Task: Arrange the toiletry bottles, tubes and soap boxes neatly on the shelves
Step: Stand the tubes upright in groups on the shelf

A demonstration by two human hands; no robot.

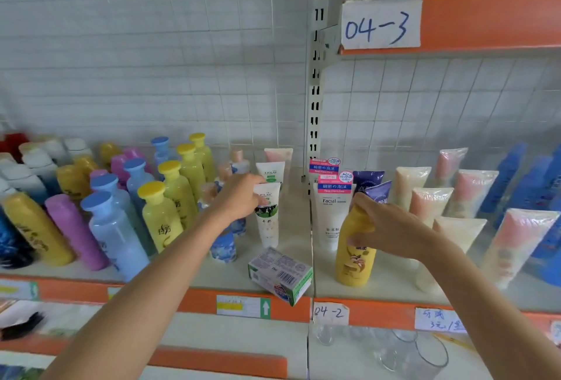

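While L hand (239, 196) pinches white tube (267, 215), R hand (391, 228) grip wraps yellow bottle (353, 258) top.

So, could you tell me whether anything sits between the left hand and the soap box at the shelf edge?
Nothing visible blocks it. The soap box lies tilted at the front edge, overhanging the lip, below the left hand, which grips a white tube. Bare shelf lies between them.

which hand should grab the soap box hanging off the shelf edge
Left. The left hand only pinches a standing white tube, directly behind the soap box; the right hand has its grip around the yellow bottle.
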